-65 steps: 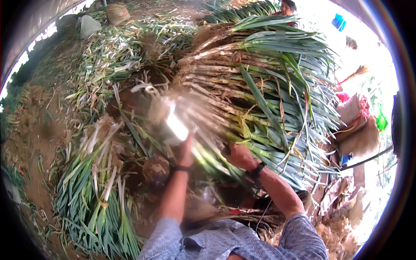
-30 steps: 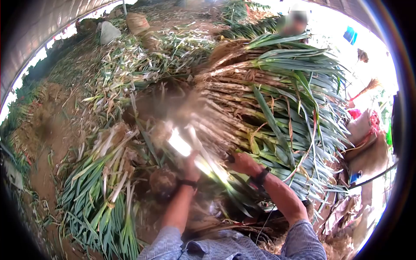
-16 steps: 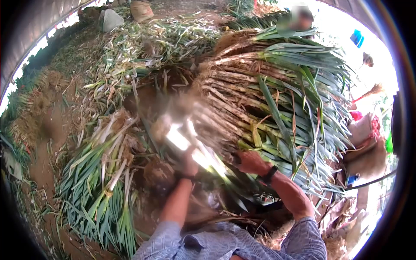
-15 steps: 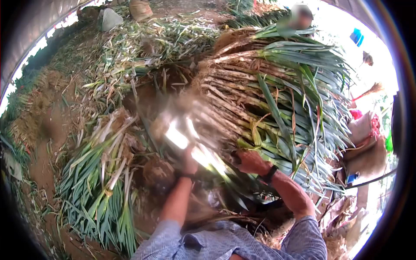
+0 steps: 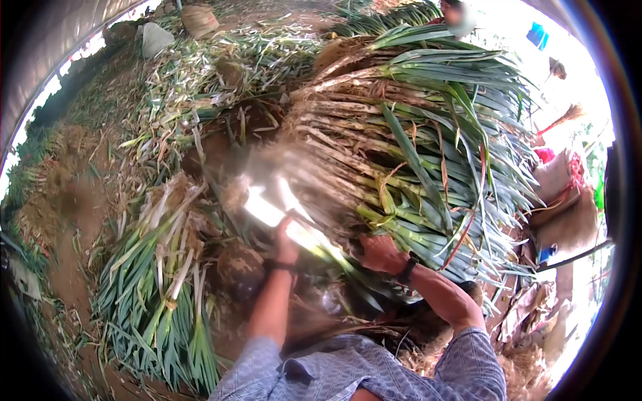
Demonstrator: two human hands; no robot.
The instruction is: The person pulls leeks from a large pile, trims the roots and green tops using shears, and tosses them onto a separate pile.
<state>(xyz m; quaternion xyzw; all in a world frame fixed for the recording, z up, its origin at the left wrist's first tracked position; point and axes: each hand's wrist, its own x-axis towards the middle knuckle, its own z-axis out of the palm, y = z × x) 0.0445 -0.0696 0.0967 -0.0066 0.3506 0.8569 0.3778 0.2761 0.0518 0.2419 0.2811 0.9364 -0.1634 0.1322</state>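
Left-hand grip (image 5: 287, 242) looks clamped on the white stalks (image 5: 313, 240), with its thumb lying across them. Right-hand grip (image 5: 381, 255) is curled at about 3 o'clock of it, beside their greener part; whether it pinches anything I cannot tell, as its fingertips are lost in shadow. The white stalks lie slantwise near the middle of the view, their root end toward 10 o'clock and their leaves toward 4 o'clock.

Glare bleaches the stems and a blur covers the root end, so a misjudged hold seems the likeliest fault: pressure on only some stems would let the others slip out. A harder pull from one hand than the other could split or snap a leaf, and the leaf tips, dipping into the dark toward 5 o'clock, might snag.

Just beside, toward 1 o'clock, the leek pile (image 5: 401, 144) is packed tight; a sideways tug could drag its soil-stained stems along. Between 8 and 9 o'clock lies a looser bundle (image 5: 144, 274), which a stray elbow might scatter. Toward 11 o'clock, leafy scraps (image 5: 200, 83) cover the ground, and a dropped stalk could easily go unnoticed among them.
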